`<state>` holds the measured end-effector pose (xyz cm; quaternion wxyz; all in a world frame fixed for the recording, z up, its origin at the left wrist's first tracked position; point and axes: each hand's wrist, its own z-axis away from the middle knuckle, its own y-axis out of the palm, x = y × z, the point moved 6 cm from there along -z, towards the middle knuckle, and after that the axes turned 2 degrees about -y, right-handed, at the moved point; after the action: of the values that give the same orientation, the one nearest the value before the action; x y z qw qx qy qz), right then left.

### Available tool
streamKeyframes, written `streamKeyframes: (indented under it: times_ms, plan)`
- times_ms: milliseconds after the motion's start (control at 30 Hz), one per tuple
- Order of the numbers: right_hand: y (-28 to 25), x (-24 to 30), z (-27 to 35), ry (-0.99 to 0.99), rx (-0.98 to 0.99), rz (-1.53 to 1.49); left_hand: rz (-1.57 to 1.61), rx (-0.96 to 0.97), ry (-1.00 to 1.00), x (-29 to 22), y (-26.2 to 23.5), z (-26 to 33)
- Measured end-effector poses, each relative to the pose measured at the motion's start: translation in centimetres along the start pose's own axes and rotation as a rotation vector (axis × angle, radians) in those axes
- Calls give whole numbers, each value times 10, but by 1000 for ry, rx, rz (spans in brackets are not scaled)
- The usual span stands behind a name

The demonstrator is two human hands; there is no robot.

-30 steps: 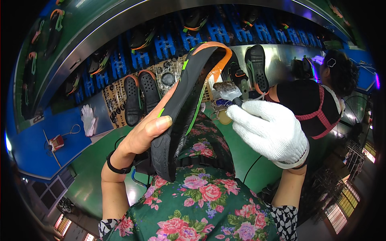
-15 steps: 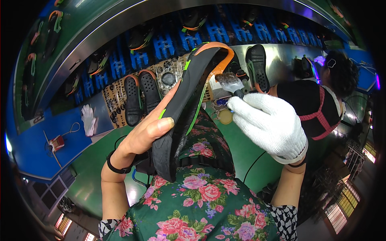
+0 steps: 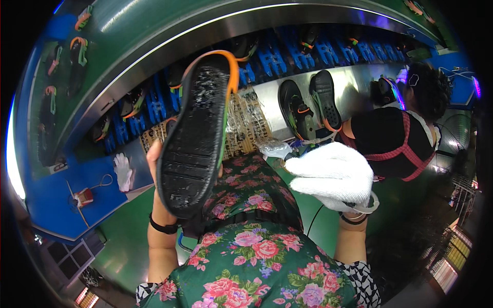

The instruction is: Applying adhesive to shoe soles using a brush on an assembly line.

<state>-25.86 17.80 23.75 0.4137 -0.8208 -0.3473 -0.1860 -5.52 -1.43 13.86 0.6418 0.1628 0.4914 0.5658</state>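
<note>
My left hand (image 3: 156, 159) holds up a long black shoe sole (image 3: 192, 128) with an orange rim round its toe end and green along one edge. The sole's recessed inner face is turned toward me, with wet, shiny streaks strongest near the toe. Most of my left fingers are behind the sole. My right hand (image 3: 334, 177), in a white knitted glove, is closed round a brush (image 3: 275, 149). The brush head points left, apart from the sole, near the patterned cardboard (image 3: 246, 120). Most of the brush handle is hidden by the glove.
A black shoe (image 3: 295, 110) and another sole (image 3: 324, 97) lie on the metal bench. Blue racks (image 3: 272, 60) carrying shoes run behind. A co-worker (image 3: 382, 131) is close on my right. At left are a loose white glove (image 3: 123, 172) and a blue table (image 3: 72, 210).
My left hand has turned the sole so its inner face shows and moved it left. My right hand has drawn the brush down and away from the toe rim.
</note>
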Motion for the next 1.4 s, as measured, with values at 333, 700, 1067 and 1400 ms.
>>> streamKeyframes:
  times_ms: [333, 700, 1067, 1400]
  plan:
    - [54, -49, 37, 450, -386, -296, 571, 832, 1, -23, 6, 2]
    - [107, -70, 64, 658, -410, -494, 438, 778, 7, -58, 33, -15]
    - [149, -82, 64, 611, -413, -512, 706, 145, 255, -197, 43, -136]
    - [154, -90, 76, 714, -470, -690, -249, 296, -27, -124, 143, -155]
